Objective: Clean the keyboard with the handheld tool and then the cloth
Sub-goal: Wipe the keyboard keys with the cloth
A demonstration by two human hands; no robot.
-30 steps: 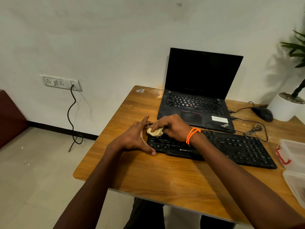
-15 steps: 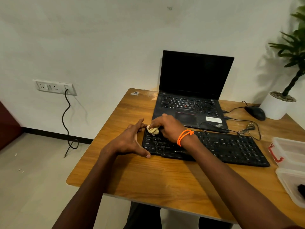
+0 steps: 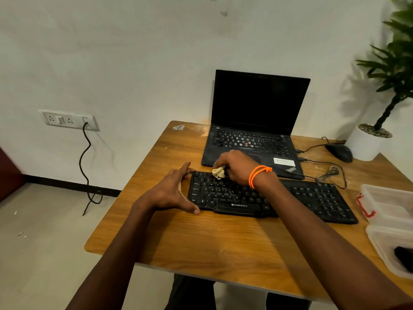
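A black keyboard (image 3: 312, 198) lies across the wooden table (image 3: 223, 242). My right hand (image 3: 237, 167), with an orange band at the wrist, grips a small crumpled cream cloth (image 3: 219, 172) and presses it on the top left rows of keys. My left hand (image 3: 169, 191) braces the keyboard's left end, thumb at the near corner and fingers stretched to the far corner. A dark object (image 3: 404, 257), perhaps the handheld tool, lies in a clear container at the right edge.
An open black laptop (image 3: 257, 121) stands just behind the keyboard. A black mouse (image 3: 339, 152) with cables and a potted plant (image 3: 368, 142) sit at the back right. Two clear plastic containers (image 3: 388, 204) stand on the right. A wall socket (image 3: 69, 119) has a hanging cable.
My right hand has slid the cloth a little away from me, from the left keys to the top rows. The left hand keeps bracing the keyboard. The camera view has shifted.
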